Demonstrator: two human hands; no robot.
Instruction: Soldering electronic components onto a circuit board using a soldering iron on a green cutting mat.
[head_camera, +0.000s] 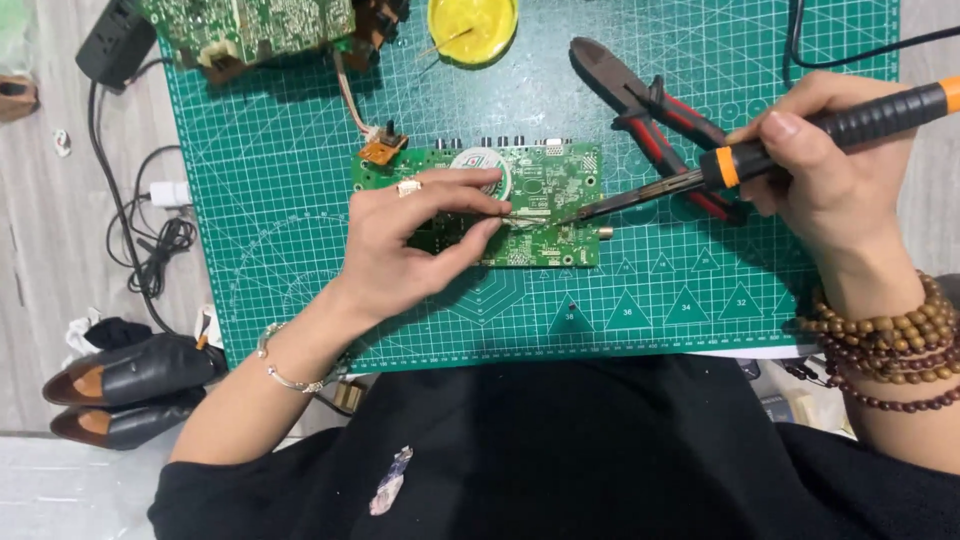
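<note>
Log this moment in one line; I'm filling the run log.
left hand: steadies green circuit board | right hand: orange-black soldering iron, tip on board

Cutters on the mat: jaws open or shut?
Shut. The red-handled cutters lie flat on the green mat, blades meeting with no visible gap; handles partly hidden behind the soldering iron.

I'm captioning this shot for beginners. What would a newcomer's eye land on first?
The right hand holds an orange-and-black soldering iron, its tip at a green circuit board mid-mat. The left hand rests on that board, pinching something thin. Behind lie red-handled cutters and a yellow tin.
</note>
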